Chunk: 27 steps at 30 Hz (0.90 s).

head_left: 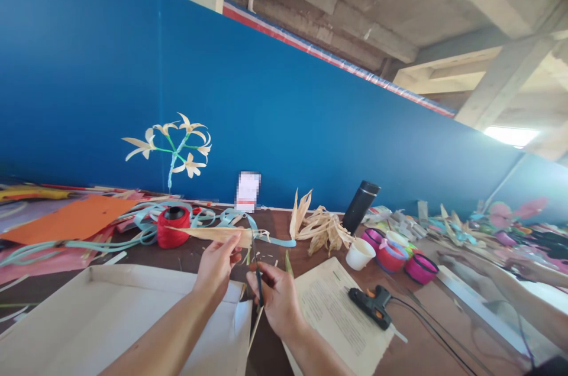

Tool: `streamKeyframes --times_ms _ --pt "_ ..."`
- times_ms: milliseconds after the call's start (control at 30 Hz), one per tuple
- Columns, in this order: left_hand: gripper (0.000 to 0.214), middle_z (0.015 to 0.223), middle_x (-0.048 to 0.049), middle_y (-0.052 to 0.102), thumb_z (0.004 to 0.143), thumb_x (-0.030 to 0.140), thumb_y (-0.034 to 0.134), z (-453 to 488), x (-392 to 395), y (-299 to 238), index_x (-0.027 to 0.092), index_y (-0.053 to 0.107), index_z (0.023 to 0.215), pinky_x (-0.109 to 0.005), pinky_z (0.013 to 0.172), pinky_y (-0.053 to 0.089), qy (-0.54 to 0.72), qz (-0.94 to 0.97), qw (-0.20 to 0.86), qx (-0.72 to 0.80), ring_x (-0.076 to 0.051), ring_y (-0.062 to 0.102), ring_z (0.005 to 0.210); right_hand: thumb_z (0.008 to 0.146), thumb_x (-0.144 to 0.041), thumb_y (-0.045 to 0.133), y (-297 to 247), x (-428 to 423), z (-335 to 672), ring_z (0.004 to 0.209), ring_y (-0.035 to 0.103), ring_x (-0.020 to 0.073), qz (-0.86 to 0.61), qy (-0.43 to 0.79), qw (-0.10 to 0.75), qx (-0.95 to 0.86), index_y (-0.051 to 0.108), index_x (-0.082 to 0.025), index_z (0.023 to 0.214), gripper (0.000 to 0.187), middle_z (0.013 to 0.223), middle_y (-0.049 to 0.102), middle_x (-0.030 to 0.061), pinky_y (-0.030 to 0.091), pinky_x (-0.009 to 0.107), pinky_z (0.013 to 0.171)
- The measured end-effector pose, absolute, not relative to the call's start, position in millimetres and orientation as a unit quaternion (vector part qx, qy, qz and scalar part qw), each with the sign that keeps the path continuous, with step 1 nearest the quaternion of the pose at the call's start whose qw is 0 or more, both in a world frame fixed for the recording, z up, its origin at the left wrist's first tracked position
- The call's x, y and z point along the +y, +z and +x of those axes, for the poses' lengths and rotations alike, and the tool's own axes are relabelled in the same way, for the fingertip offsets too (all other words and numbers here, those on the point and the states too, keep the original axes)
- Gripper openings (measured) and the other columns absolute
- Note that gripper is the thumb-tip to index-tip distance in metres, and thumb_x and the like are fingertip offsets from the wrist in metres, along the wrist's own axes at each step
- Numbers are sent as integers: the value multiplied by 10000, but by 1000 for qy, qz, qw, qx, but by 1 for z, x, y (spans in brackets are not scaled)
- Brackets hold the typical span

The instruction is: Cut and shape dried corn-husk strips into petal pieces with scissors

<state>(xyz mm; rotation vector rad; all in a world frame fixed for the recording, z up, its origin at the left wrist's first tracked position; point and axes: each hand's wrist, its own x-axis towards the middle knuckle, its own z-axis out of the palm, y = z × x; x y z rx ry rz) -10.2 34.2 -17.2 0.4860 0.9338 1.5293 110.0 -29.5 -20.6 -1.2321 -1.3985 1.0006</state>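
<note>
My left hand (217, 266) pinches a long, pale strip of dried corn husk (199, 233), held level above the table. A pair of dark scissors (258, 281) is in my right hand (281, 302), blades pointing up at the husk's right end. Whether the blades are closed on it is hard to tell. Below my hands lies the edge of a white cardboard tray (146, 277). More dried husks (328, 231) lie in a heap beyond my right hand. At the back left stands a husk flower spray (180, 148) with a green and pale blue stem.
A black glue gun (375, 308) rests on a printed sheet (326, 311) at right. Behind are a white cup (360, 254), a black bottle (360, 210) and ribbon rolls. Left are a red spool (173, 231) and orange paper (73, 216). Another person's arm (497, 272) reaches in from the right.
</note>
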Motion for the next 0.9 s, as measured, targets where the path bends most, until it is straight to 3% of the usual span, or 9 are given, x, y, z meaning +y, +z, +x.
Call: streamKeyframes --times_ms 167,367,500,600,667,733,900 --pt "407 543 59 518 497 315 779 -12 33 -12 140 659 845 -143 420 326 646 248 612 382 -25 435 457 713 -451 600 -23 -28 110 477 434 111 -497 422 506 -566 659 -214 784 254 539 506 -30 345 216 450" --pt "346 453 63 494 497 374 768 -15 37 -16 113 571 608 -156 364 283 654 279 561 424 -22 402 368 714 -411 630 -22 -28 109 459 418 89 -470 469 508 -549 629 -180 798 246 532 465 -44 329 204 451" --pt "318 392 72 483 583 400 714 -18 39 -21 119 571 628 -148 283 201 623 333 560 433 -16 342 280 724 -399 630 -22 -27 111 468 437 90 -475 472 500 -549 624 -166 831 257 537 483 -38 336 205 464" --pt "276 475 28 588 607 333 713 -19 40 -18 112 626 747 -130 336 354 613 331 581 421 -43 485 358 726 -406 628 -25 -25 113 472 435 91 -475 475 501 -546 625 -165 839 266 540 487 -35 350 208 470" --pt "275 636 -27 675 598 260 726 -18 40 -15 111 645 815 -157 529 498 617 313 601 399 -90 620 562 728 -403 628 -27 -24 114 476 433 92 -473 475 503 -545 626 -166 839 262 538 488 -35 357 209 473" --pt "272 747 -61 702 593 209 730 -16 40 -12 107 655 834 -189 671 527 612 301 621 386 -122 653 704 730 -398 628 -29 -22 115 481 432 93 -470 477 506 -544 627 -169 831 250 541 492 -33 360 210 474" --pt "201 702 -68 702 585 181 736 -15 38 -11 89 668 750 -193 646 536 597 290 628 407 -120 651 640 726 -382 634 -29 -22 116 485 438 94 -472 477 505 -542 632 -172 822 231 547 496 -30 353 210 475"
